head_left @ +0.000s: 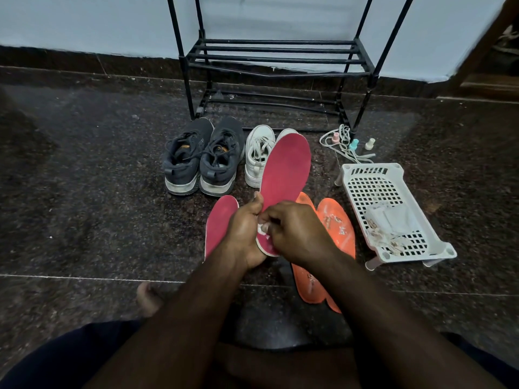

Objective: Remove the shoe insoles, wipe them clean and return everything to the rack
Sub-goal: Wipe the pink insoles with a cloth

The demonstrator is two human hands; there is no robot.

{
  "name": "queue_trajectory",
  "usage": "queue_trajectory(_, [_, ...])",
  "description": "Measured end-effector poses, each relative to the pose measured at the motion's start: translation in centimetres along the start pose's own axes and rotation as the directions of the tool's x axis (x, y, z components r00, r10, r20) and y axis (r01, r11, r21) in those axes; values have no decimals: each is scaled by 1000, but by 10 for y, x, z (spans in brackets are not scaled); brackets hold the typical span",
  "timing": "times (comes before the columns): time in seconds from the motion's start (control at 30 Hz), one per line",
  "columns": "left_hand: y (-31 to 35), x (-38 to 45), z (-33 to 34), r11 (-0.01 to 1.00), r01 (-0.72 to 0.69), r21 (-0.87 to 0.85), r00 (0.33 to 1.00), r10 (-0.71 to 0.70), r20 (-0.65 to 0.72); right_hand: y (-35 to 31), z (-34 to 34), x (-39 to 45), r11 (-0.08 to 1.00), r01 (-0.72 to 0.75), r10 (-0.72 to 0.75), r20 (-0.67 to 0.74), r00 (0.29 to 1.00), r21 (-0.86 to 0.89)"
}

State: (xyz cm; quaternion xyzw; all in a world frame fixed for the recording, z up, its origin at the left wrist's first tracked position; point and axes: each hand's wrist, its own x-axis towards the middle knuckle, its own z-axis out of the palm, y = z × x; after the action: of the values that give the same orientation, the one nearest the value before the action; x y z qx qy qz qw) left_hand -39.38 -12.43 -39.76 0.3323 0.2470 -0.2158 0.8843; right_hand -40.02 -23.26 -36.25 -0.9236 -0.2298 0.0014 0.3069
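My left hand (243,228) grips the heel end of a red insole (285,169), which points away from me above the floor. My right hand (295,228) pinches a small white wipe (263,228) against the insole's heel. A second red insole (219,223) lies on the floor to the left of my hands. Two orange insoles (335,223) lie to the right, partly under my right forearm. A pair of dark grey sneakers (202,158) and a pair of white sneakers (259,155) stand in front of the black shoe rack (278,57); the held insole covers much of the right white shoe.
A white perforated plastic basket (393,211) with white wipes and scraps stands on the floor at the right. Loose laces (337,141) and three small bottles (354,144) lie by the rack's right leg. My bare foot (147,299) rests on the dark stone floor.
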Motion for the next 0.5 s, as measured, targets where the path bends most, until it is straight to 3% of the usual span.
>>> queue_trajectory(0.13, [1,-5,6,999,-13,-45,999,14,34,4,-7,5,995,-49,36,-141,989,-89])
queue_trajectory(0.2, [2,-4,3,998,-6,-68,999,8,32,3,-2,6,989,-40,22,-130,991,-143])
queue_trajectory(0.3, [2,-3,1,997,26,-71,1000,-25,19,-3,5,1,998,4,-4,-7,1000,-56])
queue_trajectory(0.4, [3,-7,3,998,24,-65,1000,-23,17,0,-3,-1,993,-75,69,60,996,90])
queue_trajectory(0.5, [6,-10,8,994,19,-109,998,-12,60,4,-19,3,960,-145,155,-23,988,240])
